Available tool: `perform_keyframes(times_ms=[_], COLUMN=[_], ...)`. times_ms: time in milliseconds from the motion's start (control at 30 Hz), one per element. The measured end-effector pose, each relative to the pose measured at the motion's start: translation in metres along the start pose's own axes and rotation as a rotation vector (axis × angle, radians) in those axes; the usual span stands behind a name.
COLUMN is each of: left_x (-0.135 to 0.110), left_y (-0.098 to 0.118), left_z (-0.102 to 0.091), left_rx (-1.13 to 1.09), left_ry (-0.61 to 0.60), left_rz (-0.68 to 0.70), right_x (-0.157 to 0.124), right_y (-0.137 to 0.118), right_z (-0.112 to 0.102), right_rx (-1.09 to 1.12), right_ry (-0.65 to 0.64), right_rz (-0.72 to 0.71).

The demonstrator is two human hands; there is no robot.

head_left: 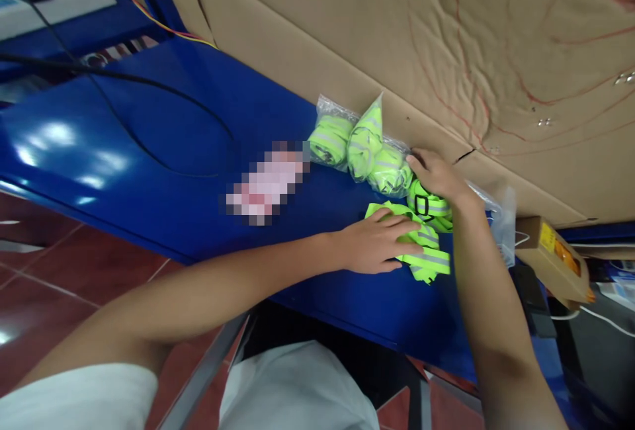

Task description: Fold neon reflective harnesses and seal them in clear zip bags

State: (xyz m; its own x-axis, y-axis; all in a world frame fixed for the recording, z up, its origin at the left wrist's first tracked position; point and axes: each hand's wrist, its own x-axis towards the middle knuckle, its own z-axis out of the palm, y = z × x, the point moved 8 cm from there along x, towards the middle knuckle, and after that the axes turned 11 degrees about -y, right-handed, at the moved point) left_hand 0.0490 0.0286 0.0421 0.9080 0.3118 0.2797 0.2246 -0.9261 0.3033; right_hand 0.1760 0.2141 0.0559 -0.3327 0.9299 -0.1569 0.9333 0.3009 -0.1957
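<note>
My left hand (380,241) lies flat, fingers stretched, on a loose neon-yellow reflective strap (429,259) on the blue table (163,152). My right hand (436,175) reaches over a rolled neon strap with a black buckle (427,207), fingers curled against it and touching the nearest bagged roll. Three clear bags holding rolled neon straps (364,145) lie in a row against the cardboard sheet.
A large cardboard sheet (421,40) leans behind the table. A clear plastic bag (501,218) and a small brown box (555,258) sit at the right. A black cable (149,86) crosses the table. A blurred pink patch (268,182) lies mid-table.
</note>
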Motion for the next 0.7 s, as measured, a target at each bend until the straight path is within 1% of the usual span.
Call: perform_keyframes(times_ms=[167,200,233,300,367,433,467,500,533,567,600,633,667,700], left_x=[0.000,0.000,0.000,0.001,0.001,-0.002,-0.005,-0.008,-0.011,-0.014,-0.015,-0.013,-0.011,-0.008], left_y=[0.001,0.000,-0.001,-0.004,-0.009,-0.019,-0.024,-0.027,-0.028,-0.026,-0.021,-0.013,-0.004,0.005], left_z=[0.000,0.001,0.002,0.004,0.005,0.001,-0.003,-0.007,-0.013,-0.019,-0.026,-0.031,-0.036,-0.037], left_rx=[-0.032,-0.037,-0.040,-0.039,-0.024,0.001,0.015,0.026,0.029,0.019,-0.008,-0.064,-0.160,-0.301], left_ry=[0.012,0.002,-0.008,-0.017,0.007,0.081,0.129,0.177,0.223,0.268,0.306,0.324,0.323,0.291], left_rz=[0.008,0.004,0.000,-0.021,-0.087,-0.234,-0.321,-0.399,-0.456,-0.480,-0.464,-0.406,-0.322,-0.225], right_x=[-0.008,-0.008,-0.010,-0.019,-0.044,-0.086,-0.112,-0.136,-0.159,-0.182,-0.200,-0.214,-0.222,-0.228], right_y=[-0.017,-0.020,-0.023,-0.032,-0.049,-0.069,-0.077,-0.081,-0.084,-0.087,-0.087,-0.085,-0.082,-0.076], right_z=[0.006,0.004,-0.003,-0.026,-0.058,-0.088,-0.099,-0.105,-0.108,-0.107,-0.102,-0.093,-0.081,-0.069], right_rx=[0.119,0.136,0.142,0.106,0.011,-0.086,-0.110,-0.118,-0.139,-0.165,-0.183,-0.203,-0.232,-0.238], right_ry=[-0.126,-0.125,-0.092,0.062,0.301,0.570,0.706,0.804,0.898,1.001,1.056,1.089,1.082,1.088], right_rz=[0.078,0.083,0.093,0.090,0.027,-0.059,-0.101,-0.134,-0.162,-0.219,-0.270,-0.312,-0.338,-0.332])
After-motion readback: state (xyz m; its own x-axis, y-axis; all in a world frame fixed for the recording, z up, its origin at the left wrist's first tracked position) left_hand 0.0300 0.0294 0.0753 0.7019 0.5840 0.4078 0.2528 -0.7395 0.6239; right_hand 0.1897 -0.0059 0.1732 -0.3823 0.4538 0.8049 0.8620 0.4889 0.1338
